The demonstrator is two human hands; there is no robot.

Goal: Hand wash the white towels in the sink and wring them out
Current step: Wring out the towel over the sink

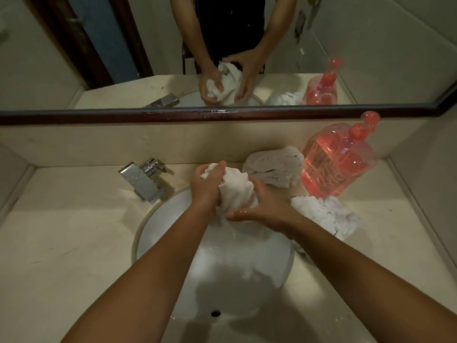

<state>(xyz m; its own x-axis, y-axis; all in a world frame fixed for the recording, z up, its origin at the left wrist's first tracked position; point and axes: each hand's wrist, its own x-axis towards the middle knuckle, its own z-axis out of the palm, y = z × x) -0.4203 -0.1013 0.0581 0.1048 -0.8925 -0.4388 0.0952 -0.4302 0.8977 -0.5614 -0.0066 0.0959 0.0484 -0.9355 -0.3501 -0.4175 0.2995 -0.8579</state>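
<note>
A bunched white towel (236, 188) hangs over the far part of the round white sink (158, 229). My left hand (206, 184) grips its upper end, fingers curled round the cloth. My right hand (262, 206) grips the lower part from the right, thumb across the front. A second white towel (274, 167) lies crumpled on the counter behind the sink. A third white towel (326, 215) lies on the counter to the right of the basin.
A chrome tap (143, 180) stands at the sink's far left. A pink soap dispenser (338, 159) stands on the counter at the right, by the towels. A mirror (74, 45) with a dark frame runs along the back wall. The beige counter (61, 231) surrounds the basin.
</note>
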